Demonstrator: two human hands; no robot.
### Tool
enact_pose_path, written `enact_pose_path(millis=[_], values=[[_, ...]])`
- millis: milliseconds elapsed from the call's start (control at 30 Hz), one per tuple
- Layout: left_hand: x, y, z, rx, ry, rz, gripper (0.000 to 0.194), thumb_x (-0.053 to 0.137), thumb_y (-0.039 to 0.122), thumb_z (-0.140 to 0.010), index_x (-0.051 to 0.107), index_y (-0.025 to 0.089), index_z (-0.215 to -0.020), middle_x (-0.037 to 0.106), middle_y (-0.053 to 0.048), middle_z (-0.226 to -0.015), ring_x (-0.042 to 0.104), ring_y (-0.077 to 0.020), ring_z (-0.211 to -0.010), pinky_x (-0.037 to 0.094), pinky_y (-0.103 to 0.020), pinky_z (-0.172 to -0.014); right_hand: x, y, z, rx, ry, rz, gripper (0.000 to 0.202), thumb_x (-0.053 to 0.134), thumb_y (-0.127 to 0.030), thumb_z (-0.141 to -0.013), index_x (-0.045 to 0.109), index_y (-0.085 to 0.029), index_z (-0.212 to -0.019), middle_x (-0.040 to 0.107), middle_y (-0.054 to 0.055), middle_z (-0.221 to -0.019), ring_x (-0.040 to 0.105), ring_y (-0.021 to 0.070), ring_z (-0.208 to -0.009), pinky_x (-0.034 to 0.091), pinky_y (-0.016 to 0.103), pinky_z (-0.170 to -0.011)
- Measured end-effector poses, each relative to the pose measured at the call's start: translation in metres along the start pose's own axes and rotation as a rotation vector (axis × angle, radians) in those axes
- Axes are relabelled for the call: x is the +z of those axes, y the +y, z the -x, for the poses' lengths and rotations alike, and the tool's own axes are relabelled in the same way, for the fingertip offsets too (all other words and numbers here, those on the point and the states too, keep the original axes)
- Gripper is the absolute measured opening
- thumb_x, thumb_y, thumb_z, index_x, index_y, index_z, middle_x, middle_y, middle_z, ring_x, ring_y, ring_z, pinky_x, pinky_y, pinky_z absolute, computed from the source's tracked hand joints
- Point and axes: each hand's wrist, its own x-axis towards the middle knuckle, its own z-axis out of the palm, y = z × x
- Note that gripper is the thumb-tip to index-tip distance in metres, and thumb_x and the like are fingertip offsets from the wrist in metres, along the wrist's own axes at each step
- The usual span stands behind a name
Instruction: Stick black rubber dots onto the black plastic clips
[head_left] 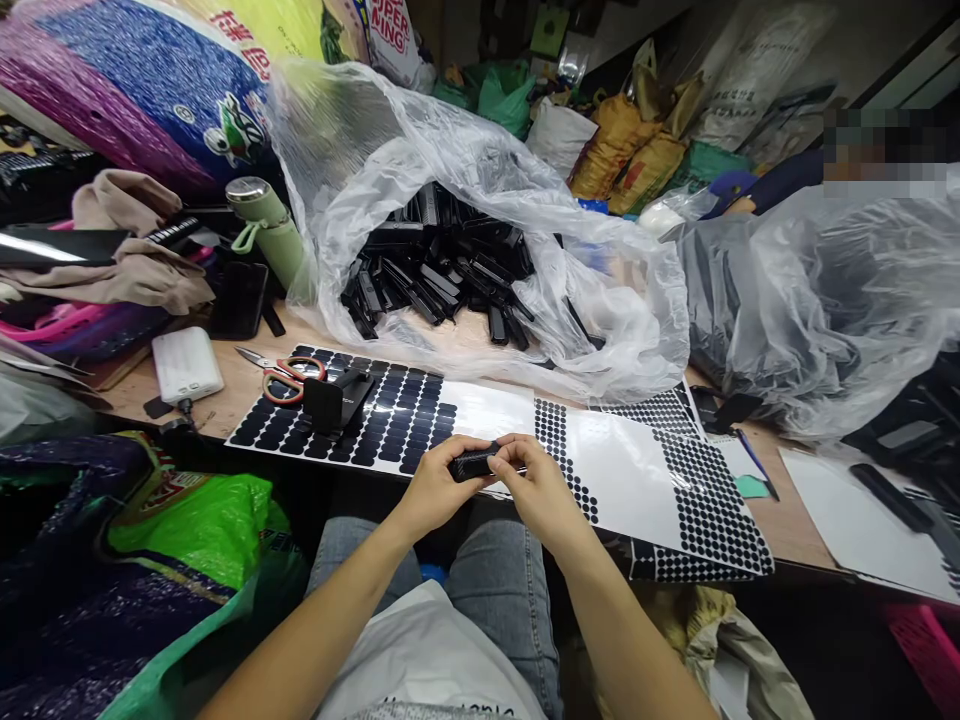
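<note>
Both of my hands meet over the table's front edge around a small black textured plastic piece. My left hand grips its left end between thumb and fingers. With thumb and fingertips my right hand pinches the right end, partly hiding it. Just behind them lies a sheet of black oblong stickers, with bare white backing where some are gone. To the right is a sheet of round black stickers. A black stand-like piece rests on the oblong stickers beside orange-handled scissors.
A clear plastic bag lies open behind, with many black plastic parts inside. At left are a white power bank, a phone and a green bottle. Another plastic bag stands right, near another person's arm.
</note>
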Motion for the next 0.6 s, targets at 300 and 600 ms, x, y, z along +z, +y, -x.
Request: enact_pose_path(millis=[300, 600], values=[[0.002, 0.002, 0.001, 0.006, -0.001, 0.013, 0.031, 0.069, 0.027, -0.067, 0.063, 0.021, -0.096, 0.063, -0.004, -0.095, 0.058, -0.0197, -0.091, 0.045, -0.032, -0.082, 0.003, -0.002, 0.004, -0.031, 0.070, 0.061, 0.015, 0.049, -0.030, -0.079, 0.052, -0.020, -0.068, 0.051, 0.006, -0.100, 0.050, 0.0170, -0.084, 0.041, 0.033, -0.078], [-0.003, 0.009, 0.010, -0.012, 0.074, -0.039, 0.031, 0.068, 0.025, -0.068, 0.062, 0.020, -0.098, 0.064, -0.004, -0.097, 0.059, -0.0199, -0.090, 0.047, -0.031, -0.082, 0.017, 0.005, 0.007, -0.140, 0.325, 0.117, 0.028, 0.060, -0.042, -0.071, 0.047, -0.020, -0.083, 0.049, 0.006, -0.096, 0.046, 0.0171, -0.080, 0.039, 0.032, -0.072]])
